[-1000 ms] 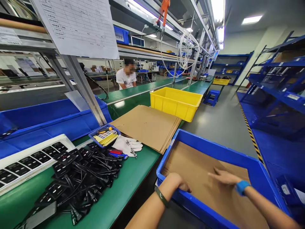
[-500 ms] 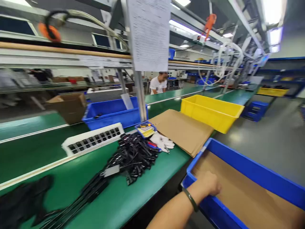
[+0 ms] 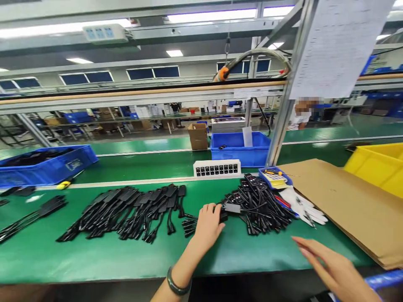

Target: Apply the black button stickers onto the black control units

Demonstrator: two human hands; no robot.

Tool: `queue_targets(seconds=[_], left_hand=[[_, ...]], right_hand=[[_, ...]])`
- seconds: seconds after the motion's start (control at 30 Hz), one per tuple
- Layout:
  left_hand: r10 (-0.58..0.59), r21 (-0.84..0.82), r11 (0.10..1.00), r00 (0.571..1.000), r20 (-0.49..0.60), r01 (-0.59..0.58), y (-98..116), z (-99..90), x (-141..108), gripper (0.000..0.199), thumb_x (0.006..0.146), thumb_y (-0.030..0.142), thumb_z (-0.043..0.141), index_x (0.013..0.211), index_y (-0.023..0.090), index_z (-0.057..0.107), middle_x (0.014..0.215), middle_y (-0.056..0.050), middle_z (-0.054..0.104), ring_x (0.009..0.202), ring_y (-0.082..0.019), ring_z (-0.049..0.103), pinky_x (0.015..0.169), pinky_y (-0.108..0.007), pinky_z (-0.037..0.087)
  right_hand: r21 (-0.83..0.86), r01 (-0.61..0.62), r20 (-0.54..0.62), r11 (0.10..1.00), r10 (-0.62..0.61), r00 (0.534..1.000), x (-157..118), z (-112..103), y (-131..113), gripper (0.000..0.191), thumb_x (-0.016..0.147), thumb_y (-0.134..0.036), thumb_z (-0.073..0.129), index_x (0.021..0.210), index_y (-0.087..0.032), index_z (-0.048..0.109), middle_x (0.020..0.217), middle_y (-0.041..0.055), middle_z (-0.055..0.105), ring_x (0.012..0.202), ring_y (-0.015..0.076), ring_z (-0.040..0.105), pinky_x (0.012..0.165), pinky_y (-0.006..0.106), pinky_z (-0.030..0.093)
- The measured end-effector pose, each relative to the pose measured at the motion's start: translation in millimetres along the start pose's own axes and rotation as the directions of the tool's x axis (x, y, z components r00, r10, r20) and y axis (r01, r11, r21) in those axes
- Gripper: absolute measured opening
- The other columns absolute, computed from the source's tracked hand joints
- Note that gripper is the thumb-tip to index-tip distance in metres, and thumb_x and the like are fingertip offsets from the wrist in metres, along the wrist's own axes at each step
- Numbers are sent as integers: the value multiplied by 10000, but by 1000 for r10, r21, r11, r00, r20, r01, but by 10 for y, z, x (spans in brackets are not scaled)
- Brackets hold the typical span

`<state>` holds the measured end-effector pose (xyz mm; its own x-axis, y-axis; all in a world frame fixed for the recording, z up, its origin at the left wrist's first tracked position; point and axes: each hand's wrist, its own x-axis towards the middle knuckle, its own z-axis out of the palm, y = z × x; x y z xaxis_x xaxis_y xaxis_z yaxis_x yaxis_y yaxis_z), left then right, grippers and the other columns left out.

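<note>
My left hand (image 3: 208, 224), a dark green bangle on its wrist, is over a bundle of black cables (image 3: 189, 226) on the green bench. Its fingers curl round the bundle; cable ends stick out to the left and a black piece shows at the right. Just beyond the fingertips lies a small grey plate (image 3: 232, 208), beside a heap of black cables with small boxes (image 3: 261, 205). My right hand (image 3: 333, 266) hangs near the bench's front edge, fingers stretched out, holding nothing. To the left, a row of black cables with flat boxes (image 3: 126, 212) is spread out.
White gloves (image 3: 302, 205) and a small blue tray (image 3: 275, 178) lie right of the heap, beside cardboard sheets (image 3: 343, 201). A white rack (image 3: 217, 168) and blue bin (image 3: 241, 151) stand behind. A yellow bin (image 3: 378, 165) is at right, another blue bin (image 3: 74, 161) at left.
The view has swung left. My left hand has left the cardboard-lined blue bin and come to the cables on the bench. My right hand now shows clearly.
</note>
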<state>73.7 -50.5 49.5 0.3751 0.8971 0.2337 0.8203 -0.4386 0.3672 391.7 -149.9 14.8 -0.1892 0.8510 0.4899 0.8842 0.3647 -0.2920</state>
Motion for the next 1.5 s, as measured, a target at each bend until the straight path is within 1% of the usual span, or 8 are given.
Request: queue_targets(seconds=[0.23,0.47,0.63,0.8,1.0,1.23,1.4,1.5], left_hand=[[-106,-146,982,992,74,116,-351,208,128,713,684,214,665,1346,130,413,1263,-170,539,1192,-339,458,1024,-444,345],[-217,-576,793,975,38,199,-405,25,59,478,745,326,565,1191,153,570,1096,-108,626,1013,-267,560,931,-391,424],[-310,-898,387,947,86,208,-46,-27,-90,500,885,497,343,1158,133,551,1006,-92,668,883,-203,628,775,-307,503],[-508,-981,-190,852,124,29,399,294,-55,482,737,525,641,1060,170,598,1053,-78,672,1041,-244,601,884,-325,487],[-518,-996,-21,851,86,87,777,619,-47,603,793,547,556,1258,166,505,1268,-117,576,1209,-256,505,1044,-352,383],[-153,-948,-48,936,318,315,1531,953,-159,841,789,775,273,1401,208,376,1423,-103,441,1330,-282,375,1079,-389,365],[122,-906,420,993,-3,-55,1492,1099,-162,654,851,646,364,1391,279,390,1477,-56,368,1357,-288,325,1058,-427,377],[87,-711,684,986,-143,-164,1027,1071,-82,500,848,519,472,1289,284,493,1351,-73,513,1270,-294,442,993,-442,436]], right_hand=[[-176,256,133,951,-234,963,1364,1092,-672,466,775,-32,455,1210,-136,585,1081,184,625,972,339,594,770,503,523],[172,35,101,985,-53,994,1351,864,-613,400,950,-267,334,1316,-179,471,1011,107,654,893,231,637,799,385,543],[748,-472,428,466,205,880,1221,838,-1069,553,871,-514,456,1310,-178,459,1012,96,655,783,232,651,595,341,562],[881,-457,393,121,348,851,954,1023,-1332,611,885,-642,395,1383,-289,395,1401,45,466,1310,259,380,1029,447,407],[848,-427,277,315,424,862,736,893,-1229,856,841,-679,445,1501,-247,112,1564,29,131,1424,218,94,1168,442,81],[718,-351,125,601,384,915,288,5,-655,631,917,-494,479,1455,-211,309,1432,89,437,1303,277,398,1100,440,299],[110,-531,-46,840,538,842,-377,-1106,172,598,904,-483,496,1416,-216,341,1318,110,524,1159,292,526,966,408,447],[-453,-669,-160,590,684,712,-841,-1435,863,648,898,-485,495,1390,-97,329,1144,194,575,983,334,598,796,441,515]])
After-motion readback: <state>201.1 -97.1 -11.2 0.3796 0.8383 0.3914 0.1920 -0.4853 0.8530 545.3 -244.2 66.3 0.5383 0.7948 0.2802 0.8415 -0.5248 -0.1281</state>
